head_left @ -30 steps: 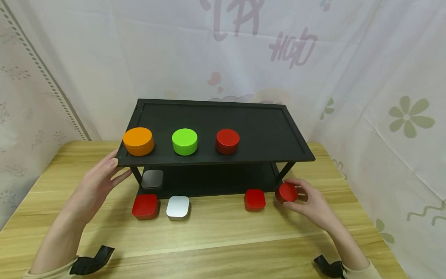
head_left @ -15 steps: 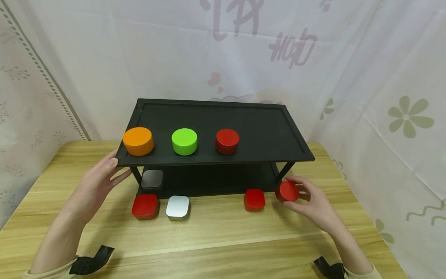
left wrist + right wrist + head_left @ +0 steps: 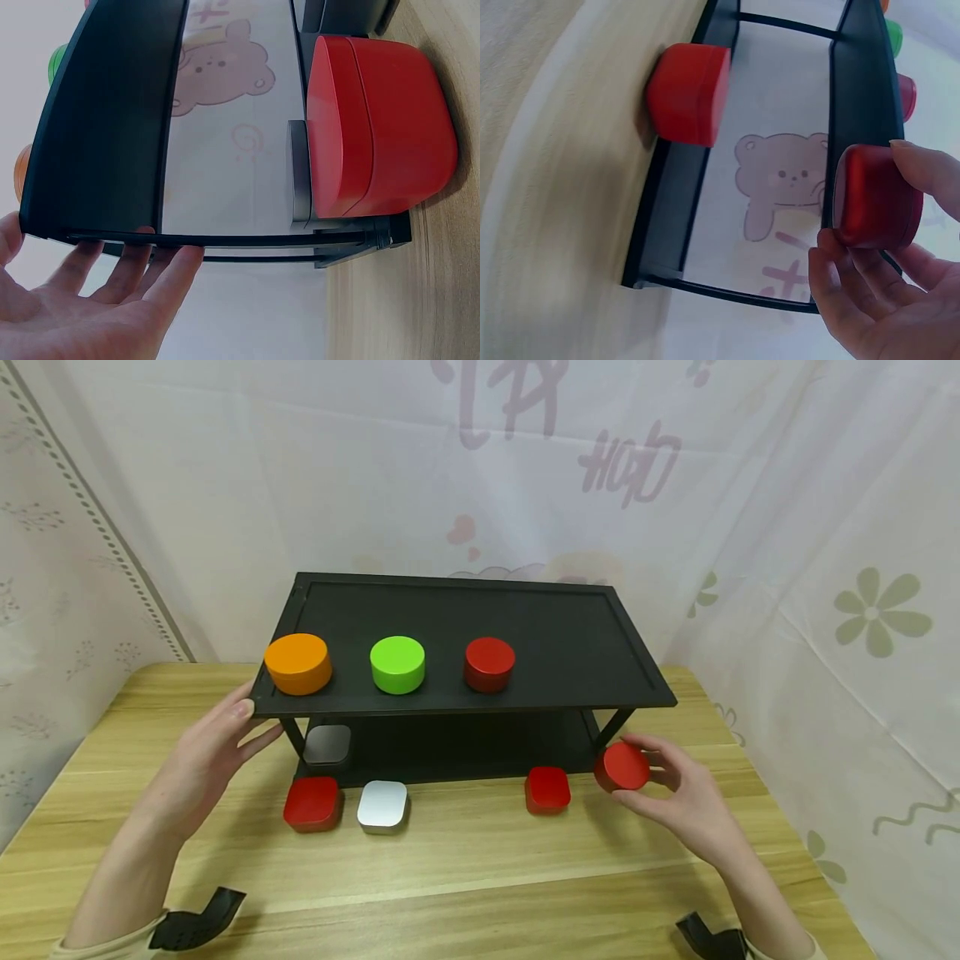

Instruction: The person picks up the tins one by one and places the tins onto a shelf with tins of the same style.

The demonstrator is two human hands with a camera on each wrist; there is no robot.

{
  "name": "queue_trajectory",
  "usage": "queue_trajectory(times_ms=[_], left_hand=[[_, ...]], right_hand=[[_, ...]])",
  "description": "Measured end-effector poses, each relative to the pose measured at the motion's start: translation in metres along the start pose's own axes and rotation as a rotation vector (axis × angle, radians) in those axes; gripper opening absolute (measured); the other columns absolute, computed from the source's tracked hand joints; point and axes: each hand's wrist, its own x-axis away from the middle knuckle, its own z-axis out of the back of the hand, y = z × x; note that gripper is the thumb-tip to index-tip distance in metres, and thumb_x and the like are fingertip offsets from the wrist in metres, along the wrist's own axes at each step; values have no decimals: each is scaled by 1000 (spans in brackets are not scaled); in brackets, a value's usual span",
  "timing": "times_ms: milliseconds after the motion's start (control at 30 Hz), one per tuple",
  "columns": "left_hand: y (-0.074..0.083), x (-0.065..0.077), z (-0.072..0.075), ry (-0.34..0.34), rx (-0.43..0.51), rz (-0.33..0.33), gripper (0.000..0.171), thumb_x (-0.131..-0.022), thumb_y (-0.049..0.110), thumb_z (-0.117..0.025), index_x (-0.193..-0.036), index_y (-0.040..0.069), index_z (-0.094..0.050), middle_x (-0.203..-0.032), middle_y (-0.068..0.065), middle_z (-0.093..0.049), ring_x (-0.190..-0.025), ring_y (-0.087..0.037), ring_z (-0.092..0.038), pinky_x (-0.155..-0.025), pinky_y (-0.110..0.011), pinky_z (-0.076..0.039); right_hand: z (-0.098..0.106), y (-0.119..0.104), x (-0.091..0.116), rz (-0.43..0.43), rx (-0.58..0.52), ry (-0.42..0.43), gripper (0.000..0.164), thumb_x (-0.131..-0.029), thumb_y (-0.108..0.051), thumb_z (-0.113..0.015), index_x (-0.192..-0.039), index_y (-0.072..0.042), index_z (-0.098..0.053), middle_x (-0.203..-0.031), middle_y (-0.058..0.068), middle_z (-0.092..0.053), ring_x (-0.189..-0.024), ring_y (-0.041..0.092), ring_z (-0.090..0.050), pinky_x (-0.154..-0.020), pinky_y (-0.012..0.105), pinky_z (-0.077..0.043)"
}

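Observation:
My right hand [image 3: 686,797] holds a round red tin [image 3: 622,767] between thumb and fingers, just off the right front corner of a black two-tier shelf [image 3: 450,610]. In the right wrist view the red tin [image 3: 876,196] is tilted on its side in the picture, fingers below and thumb above. My left hand [image 3: 206,764] grips the left front corner of the upper tier, thumb at the edge. In the left wrist view the fingers of the left hand [image 3: 97,315] lie along the shelf's side. On the upper tier stand an orange tin [image 3: 297,665], a green tin [image 3: 397,665] and another round red tin [image 3: 490,665].
A dark grey square tin [image 3: 327,746] sits at the lower tier's left end. Before the shelf on the wooden table [image 3: 450,893] stand a red square tin [image 3: 312,804], a silver square tin [image 3: 382,806] and a second red square tin [image 3: 547,790]. A printed cloth [image 3: 360,468] hangs behind.
My right hand has raised the round red tin a little and shifted it slightly right. The left hand and the shelf have stayed in place.

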Motion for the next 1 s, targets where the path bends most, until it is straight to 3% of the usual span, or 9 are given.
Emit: queue_trajectory(times_ms=[500,1000], left_hand=[[0,0,0,-3,-12,20,46,-104,19,-27,-151,17,-24,-158,1,-17,-133,-2,-33,-95,-11,-45],[-1,1,0,-10,-2,-5,46,-104,17,-26,-151,15,-24,-157,2,-18,-133,-2,-33,-96,-12,-45]], right_hand=[[8,-26,-2,12,-43,75,63,-73,-15,-81,-130,-24,-53,-119,-5,-60,-96,6,-62,-78,14,-53],[16,-46,-14,95,-54,98,64,-73,-8,-80,-130,-22,-54,-117,-4,-60,-96,9,-62,-77,14,-53]])
